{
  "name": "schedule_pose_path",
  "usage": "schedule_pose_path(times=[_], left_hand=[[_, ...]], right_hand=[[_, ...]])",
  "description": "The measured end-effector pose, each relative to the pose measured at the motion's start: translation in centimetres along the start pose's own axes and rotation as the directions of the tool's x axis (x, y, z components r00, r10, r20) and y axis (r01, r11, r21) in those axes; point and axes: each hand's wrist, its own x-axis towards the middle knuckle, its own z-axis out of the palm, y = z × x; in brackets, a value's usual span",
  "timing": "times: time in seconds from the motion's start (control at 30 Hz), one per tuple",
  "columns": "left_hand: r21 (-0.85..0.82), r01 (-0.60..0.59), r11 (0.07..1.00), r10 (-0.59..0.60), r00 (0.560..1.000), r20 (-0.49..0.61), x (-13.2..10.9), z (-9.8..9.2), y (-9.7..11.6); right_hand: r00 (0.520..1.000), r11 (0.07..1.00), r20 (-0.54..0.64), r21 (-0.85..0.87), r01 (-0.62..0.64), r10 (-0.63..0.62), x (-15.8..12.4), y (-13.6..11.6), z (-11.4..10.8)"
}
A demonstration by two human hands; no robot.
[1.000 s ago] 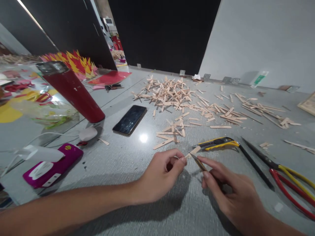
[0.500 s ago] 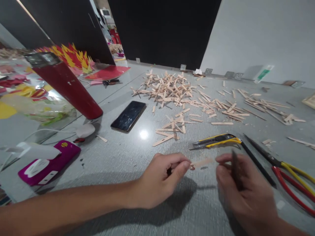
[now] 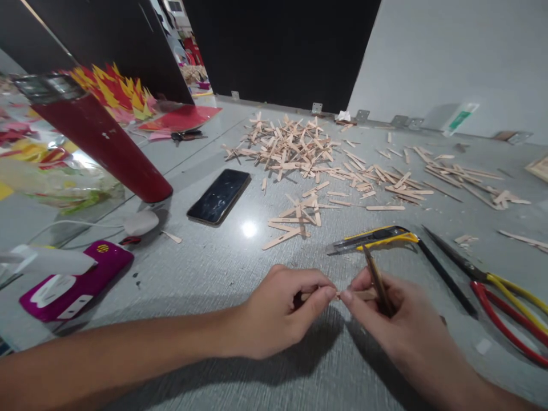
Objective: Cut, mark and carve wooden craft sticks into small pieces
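Note:
My left hand [image 3: 295, 308] is closed in a pinch on a small wooden craft stick [image 3: 365, 295], just above the grey table. The thumb and index finger of my right hand [image 3: 394, 319] pinch the same stick from the other side, the fingertips of both hands almost meeting. A slim, dark, pointed tool [image 3: 377, 279] is also held in my right hand, its tip up; I cannot make out its exact kind. Just beyond the hands lies a yellow and black utility knife [image 3: 377, 237]. Fingers hide much of the stick.
A heap of craft sticks [image 3: 291, 145] spreads across the back. Red-and-yellow-handled shears [image 3: 492, 279] lie at right. On the left are a phone [image 3: 220, 196], a red flask [image 3: 107, 142], a purple device [image 3: 81, 279] and a clear plastic bag [image 3: 81, 191].
My right hand has moved left to my left hand and closed on the stick's free end. The dark tool has come along in it. The view has shifted slightly.

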Motion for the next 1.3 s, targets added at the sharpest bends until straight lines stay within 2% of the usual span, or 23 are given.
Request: schedule_pose_path(times=[0.17, 0.37, 0.57, 0.7, 0.87, 0.97, 1.07, 1.13, 1.2, 1.3], left_hand=[[-0.113, 0.098, 0.989, -0.098, 0.995, 0.005, 0.3, 0.2, 0.1], [-0.192, 0.116, 0.975, -0.114, 0.993, 0.018, 0.3, 0.2, 0.0], [-0.325, 0.168, 0.931, -0.203, 0.976, -0.077, 0.5, 0.2, -0.3], [-0.493, 0.12, 0.862, -0.158, 0.987, -0.038, 0.8, 0.1, -0.4], [-0.489, 0.007, 0.872, -0.061, 0.993, -0.096, 1.0, 0.1, -0.4], [-0.48, 0.059, 0.875, -0.118, 0.989, -0.094, 0.9, 0.0, -0.2], [-0.484, 0.165, 0.859, -0.22, 0.974, -0.058, 0.7, -0.1, -0.1], [-0.499, 0.192, 0.845, -0.258, 0.964, -0.068, 0.6, 0.0, -0.2], [-0.502, 0.196, 0.842, -0.282, 0.954, -0.099, 0.5, 0.2, -0.3], [-0.461, 0.208, 0.862, -0.304, 0.942, -0.142, 0.6, 0.4, -0.4]], right_hand=[[0.999, 0.998, -0.017, 0.047, 0.052, -0.052, 0.2, -0.3, -0.1], [0.996, 0.996, 0.004, -0.011, 0.089, -0.089, 0.2, -0.1, -0.1], [0.997, 0.997, 0.035, -0.026, 0.077, -0.076, 0.1, 0.0, 0.0], [0.996, 0.995, 0.026, 0.049, 0.087, -0.089, -0.2, -0.1, 0.4], [0.996, 0.988, 0.011, 0.125, 0.092, -0.094, -0.3, 0.0, 0.9], [0.999, 0.961, 0.003, 0.273, 0.041, -0.043, -0.3, 0.4, 1.0], [0.997, 0.94, -0.076, 0.335, 0.057, -0.033, -0.3, 0.9, 1.0], [0.992, 0.962, -0.097, 0.251, 0.108, -0.086, -0.2, 1.3, 0.8], [0.974, 0.975, -0.08, 0.054, 0.216, -0.211, -0.1, 1.7, 0.6], [0.883, 0.853, -0.018, -0.267, 0.448, -0.469, -0.2, 1.8, 0.3]])
